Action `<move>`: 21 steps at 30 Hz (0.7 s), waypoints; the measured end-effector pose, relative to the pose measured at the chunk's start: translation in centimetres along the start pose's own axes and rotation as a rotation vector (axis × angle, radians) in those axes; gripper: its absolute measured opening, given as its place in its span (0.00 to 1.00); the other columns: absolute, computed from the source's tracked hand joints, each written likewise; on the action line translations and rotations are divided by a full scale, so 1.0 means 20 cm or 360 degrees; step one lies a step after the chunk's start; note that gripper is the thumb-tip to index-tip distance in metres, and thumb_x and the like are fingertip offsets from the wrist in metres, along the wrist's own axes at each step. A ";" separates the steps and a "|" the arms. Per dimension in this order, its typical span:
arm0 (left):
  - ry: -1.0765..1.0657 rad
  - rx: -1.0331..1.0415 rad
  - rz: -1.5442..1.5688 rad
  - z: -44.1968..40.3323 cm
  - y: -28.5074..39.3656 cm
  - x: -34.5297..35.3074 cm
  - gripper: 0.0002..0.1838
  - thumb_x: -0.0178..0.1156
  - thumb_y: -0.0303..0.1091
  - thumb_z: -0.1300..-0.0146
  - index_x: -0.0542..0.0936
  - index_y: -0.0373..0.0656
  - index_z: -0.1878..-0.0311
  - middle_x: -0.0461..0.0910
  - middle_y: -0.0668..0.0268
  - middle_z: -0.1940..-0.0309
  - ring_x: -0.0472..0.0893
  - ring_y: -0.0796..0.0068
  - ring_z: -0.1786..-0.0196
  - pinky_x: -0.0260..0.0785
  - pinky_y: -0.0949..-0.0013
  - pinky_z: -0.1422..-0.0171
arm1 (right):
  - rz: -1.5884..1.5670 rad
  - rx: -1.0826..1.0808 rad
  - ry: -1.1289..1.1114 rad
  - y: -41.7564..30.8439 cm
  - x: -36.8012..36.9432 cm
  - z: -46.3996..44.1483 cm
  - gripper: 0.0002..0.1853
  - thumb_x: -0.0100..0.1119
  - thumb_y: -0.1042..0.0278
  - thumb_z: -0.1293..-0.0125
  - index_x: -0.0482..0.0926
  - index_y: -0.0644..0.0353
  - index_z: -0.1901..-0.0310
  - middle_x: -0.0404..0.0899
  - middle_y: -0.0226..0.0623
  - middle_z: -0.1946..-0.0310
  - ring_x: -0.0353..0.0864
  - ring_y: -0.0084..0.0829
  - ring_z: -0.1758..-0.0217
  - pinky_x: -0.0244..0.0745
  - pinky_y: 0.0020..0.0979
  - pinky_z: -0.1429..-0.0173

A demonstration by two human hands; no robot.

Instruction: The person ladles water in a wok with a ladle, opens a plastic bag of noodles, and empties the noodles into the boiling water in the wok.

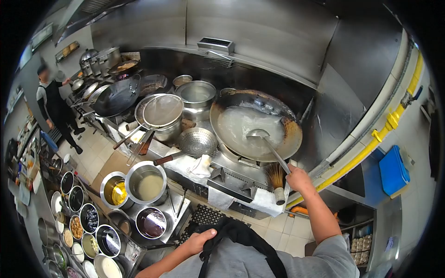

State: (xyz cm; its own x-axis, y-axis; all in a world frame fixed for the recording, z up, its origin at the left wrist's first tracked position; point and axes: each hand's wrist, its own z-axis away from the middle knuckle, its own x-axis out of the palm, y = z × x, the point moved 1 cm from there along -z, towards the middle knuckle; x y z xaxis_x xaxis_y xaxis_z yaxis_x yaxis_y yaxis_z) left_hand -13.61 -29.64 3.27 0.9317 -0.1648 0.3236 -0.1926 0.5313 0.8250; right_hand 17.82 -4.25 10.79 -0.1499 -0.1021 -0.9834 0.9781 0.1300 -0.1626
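My right hand [299, 178] is wrapped round the long handle of a metal ladle [273, 150]. The ladle's bowl rests in cloudy, whitish liquid [241, 123] inside a large wok [293, 139] on the stove. Below that hand, a bamboo brush [278, 185] leans at the stove's front edge. My left hand [200, 242] is held at my waist, fingers curled and thumb on top, against my black apron [232, 231]. What those fingers hold, if anything, is hidden. A perforated skimmer [198, 141] with a wooden handle lies left of the wok, beside a white cloth [200, 167].
Left are a mesh strainer [163, 110] on a pot, a water pot [196, 92] and a dark wok [118, 96]. Pots of yellow oil [118, 192] and pale liquid [150, 186] stand nearer me, beside several ingredient containers [89, 217]. Another person [58, 99] stands far left.
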 end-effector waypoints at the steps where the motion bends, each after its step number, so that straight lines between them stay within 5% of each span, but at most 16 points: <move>1: -0.0009 0.0037 0.0050 0.00 0.00 -0.01 0.28 0.43 0.53 0.31 0.77 0.33 0.53 0.78 0.65 0.65 0.74 0.78 0.64 0.64 0.77 0.60 | -0.0004 -0.0021 -0.0001 0.00 0.05 -0.07 0.27 0.52 0.68 0.42 0.67 0.61 0.39 0.77 0.55 0.53 0.76 0.49 0.48 0.70 0.43 0.43; 12: 0.0085 0.0119 0.0059 0.03 -0.04 -0.15 0.27 0.45 0.51 0.32 0.75 0.32 0.52 0.77 0.63 0.64 0.74 0.76 0.62 0.65 0.75 0.56 | -0.0004 -0.0083 0.0215 -0.14 0.22 -0.67 0.17 0.43 0.73 0.39 0.72 0.61 0.48 0.78 0.51 0.54 0.77 0.50 0.48 0.73 0.44 0.46; 21: 0.0134 0.0107 -0.0026 0.04 -0.01 -0.15 0.27 0.44 0.53 0.32 0.75 0.33 0.55 0.76 0.64 0.67 0.72 0.78 0.64 0.63 0.76 0.60 | -0.0121 0.0313 0.0245 -0.09 0.16 -0.66 0.15 0.44 0.72 0.40 0.75 0.60 0.52 0.79 0.50 0.54 0.77 0.48 0.48 0.72 0.43 0.44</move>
State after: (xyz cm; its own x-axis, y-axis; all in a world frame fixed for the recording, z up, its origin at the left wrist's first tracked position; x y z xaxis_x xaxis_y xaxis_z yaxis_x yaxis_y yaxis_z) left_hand -16.49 -29.91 2.45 0.9569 -0.1013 0.2723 -0.1948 0.4714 0.8601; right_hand 13.61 8.16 6.86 -0.2293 0.0493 -0.9721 0.9702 -0.0684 -0.2323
